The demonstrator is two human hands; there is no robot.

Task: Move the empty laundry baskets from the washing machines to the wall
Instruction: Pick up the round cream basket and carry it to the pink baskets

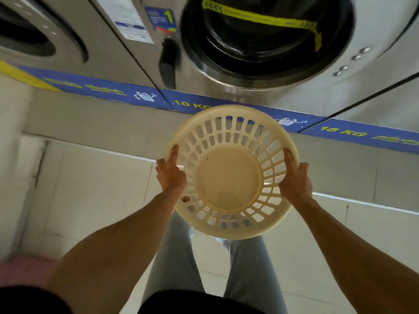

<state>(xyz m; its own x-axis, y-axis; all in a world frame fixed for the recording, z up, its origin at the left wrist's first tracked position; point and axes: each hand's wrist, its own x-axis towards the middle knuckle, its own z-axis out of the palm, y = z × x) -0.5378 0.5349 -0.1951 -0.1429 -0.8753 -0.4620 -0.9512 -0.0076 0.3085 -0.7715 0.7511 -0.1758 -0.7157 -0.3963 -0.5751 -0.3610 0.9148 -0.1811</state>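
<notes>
A person is holding a round cream laundry basket (pixel 229 184) in the air before a washing machine (pixel 267 41), above the tiled floor (pixel 90 189). The left hand (pixel 171 175) and right hand (pixel 294 180) are gripping opposite sides of its rim. The basket is tilting, its open mouth facing up toward the camera.

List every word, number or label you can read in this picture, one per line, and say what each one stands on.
"1": blue sticker on the washing machine front, left of the door.
"10 KG": blue strip along the machines' base, behind the basket.
"15 KG": same strip, farther right.
Yellow script on the strip: too blurred to read.
White notice and the sticker's small print: too small to read.
Yellow door tape: arrows only.
</notes>
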